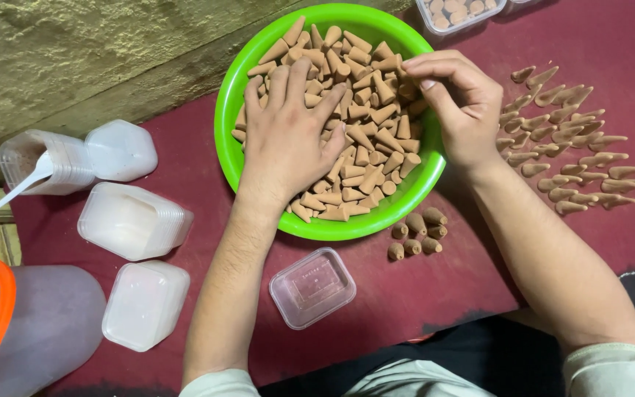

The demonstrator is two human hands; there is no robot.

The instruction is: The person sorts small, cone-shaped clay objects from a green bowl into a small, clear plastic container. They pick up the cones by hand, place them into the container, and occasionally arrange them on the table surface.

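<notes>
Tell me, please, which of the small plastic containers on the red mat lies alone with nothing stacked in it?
The clear box just below the green bowl, between the forearms. It lies alone; the whitish containers at left are nested stacks.

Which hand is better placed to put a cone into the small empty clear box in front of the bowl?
Probably the left hand: its forearm passes right beside the clear box. The right hand is at the green bowl's far right rim.

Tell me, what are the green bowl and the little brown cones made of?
The green bowl looks like plastic: bright, smooth, slightly shiny. The cones look like dry pressed powder or clay, matte and dusty brown; the exact material can't be told.
</notes>
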